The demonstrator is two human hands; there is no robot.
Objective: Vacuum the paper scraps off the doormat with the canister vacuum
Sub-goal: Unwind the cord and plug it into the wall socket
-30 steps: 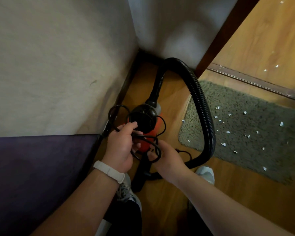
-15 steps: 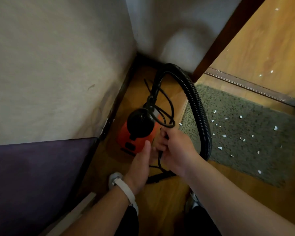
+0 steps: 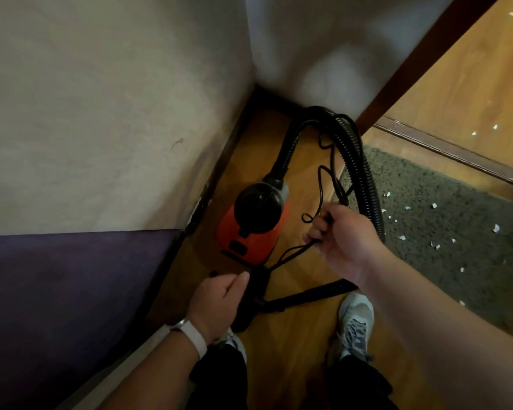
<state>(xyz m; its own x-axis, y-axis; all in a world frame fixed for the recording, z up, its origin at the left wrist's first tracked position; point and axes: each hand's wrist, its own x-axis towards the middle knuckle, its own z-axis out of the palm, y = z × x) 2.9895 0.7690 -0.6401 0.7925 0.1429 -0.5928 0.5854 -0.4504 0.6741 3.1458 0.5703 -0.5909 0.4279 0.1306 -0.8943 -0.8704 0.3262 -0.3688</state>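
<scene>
The orange and black canister vacuum (image 3: 249, 232) stands on the wood floor in the corner. Its ribbed black hose (image 3: 365, 179) arcs up and comes down along the doormat's left edge. My right hand (image 3: 342, 235) grips loose loops of the thin black power cord (image 3: 320, 184) just right of the canister. My left hand (image 3: 219, 294) is curled below the canister, and a small black tip, apparently the cord's plug (image 3: 213, 273), sticks out of it. The grey-green doormat (image 3: 444, 261) lies to the right, with several white paper scraps (image 3: 496, 228) on it.
The vacuum's black wand (image 3: 308, 297) lies on the floor between my hands and my shoes (image 3: 356, 318). Pale walls (image 3: 101, 113) close the corner on the left and behind. A dark door frame (image 3: 421, 63) and metal threshold strip (image 3: 456, 155) border the mat, with scraps beyond.
My left hand left the canister's side and drew back toward me. My right hand moved right with the cord, and its loops now hang looser beside the hose.
</scene>
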